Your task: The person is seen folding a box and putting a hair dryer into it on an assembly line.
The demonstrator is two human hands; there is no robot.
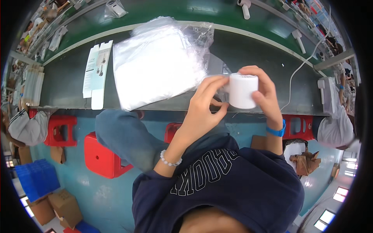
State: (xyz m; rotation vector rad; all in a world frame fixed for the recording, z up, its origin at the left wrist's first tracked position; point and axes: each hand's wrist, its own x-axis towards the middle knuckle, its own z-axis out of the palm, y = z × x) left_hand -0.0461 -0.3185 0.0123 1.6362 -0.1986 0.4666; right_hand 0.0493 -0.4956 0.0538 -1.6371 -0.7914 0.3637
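My right hand (266, 91) is wrapped around a white cylinder (243, 93) with a flat, vented-looking top, held upright over the front edge of the bench. Just left of it, my left hand (206, 101) has its fingers and thumb curled together at a bit of clear plastic film (223, 93); the finer detail there is blurred. The fingertips of that hand come close to the cylinder's side, and I cannot tell whether they touch it. Beside my left hand lies a large pile of clear plastic bags (159, 66), looking white in the glare.
A flattened printed carton (96, 73) lies left of the bags on the dark bench (272, 58). A white cable (297, 72) runs down the right side. White handheld devices (298, 40) sit on the green conveyor (217, 13) beyond. Red stools (101, 155) stand below the bench.
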